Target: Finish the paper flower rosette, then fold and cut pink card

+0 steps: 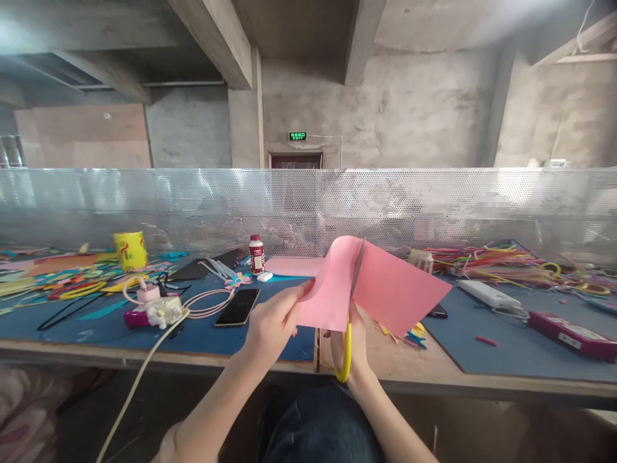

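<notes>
A pink sheet of paper (402, 289) is held up above the table's front edge. My left hand (274, 315) is closed on the sheet's left part, which curves upward. Yellow-handled scissors (344, 360) are in my right hand (357, 341), with the blade standing upright between the two parts of the paper. The right part slants off to the right of the blade. Paper and handle hide most of my right hand's fingers.
A black phone (238, 307), a power strip with chargers (157, 311) and a red bottle (257, 254) stand left of the paper. Bundled coloured strips (486, 260), a white power strip (489, 294) and a magenta box (571, 334) lie right. A perforated metal panel (216, 206) runs behind.
</notes>
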Available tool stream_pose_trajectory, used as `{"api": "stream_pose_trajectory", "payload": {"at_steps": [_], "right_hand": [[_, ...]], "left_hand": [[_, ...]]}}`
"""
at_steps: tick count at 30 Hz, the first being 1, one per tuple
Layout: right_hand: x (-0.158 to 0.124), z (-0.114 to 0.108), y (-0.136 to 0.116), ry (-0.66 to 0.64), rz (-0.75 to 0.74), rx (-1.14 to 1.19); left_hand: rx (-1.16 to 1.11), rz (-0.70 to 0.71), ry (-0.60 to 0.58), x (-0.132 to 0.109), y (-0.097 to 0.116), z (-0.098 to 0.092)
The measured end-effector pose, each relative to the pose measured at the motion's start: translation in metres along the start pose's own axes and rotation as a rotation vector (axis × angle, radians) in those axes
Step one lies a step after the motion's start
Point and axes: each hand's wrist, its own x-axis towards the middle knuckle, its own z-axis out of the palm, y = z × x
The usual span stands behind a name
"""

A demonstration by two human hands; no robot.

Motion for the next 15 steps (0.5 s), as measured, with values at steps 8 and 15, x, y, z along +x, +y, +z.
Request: {"api": "stream_pose_trajectory", "payload": {"at_steps": [8, 15], "right_hand": [[0.0009, 0.0025, 0.0041, -0.036, -0.097, -0.083], [0.0012, 0.0034, 0.0015, -0.040, -0.116, -0.147]], "left_hand": [[-0.017, -0.050, -0.012, -0.0037, 0.0008, 0.0015], [-0.019, -0.069, -0.006, -0.0045, -0.0004, 0.0007]]}}
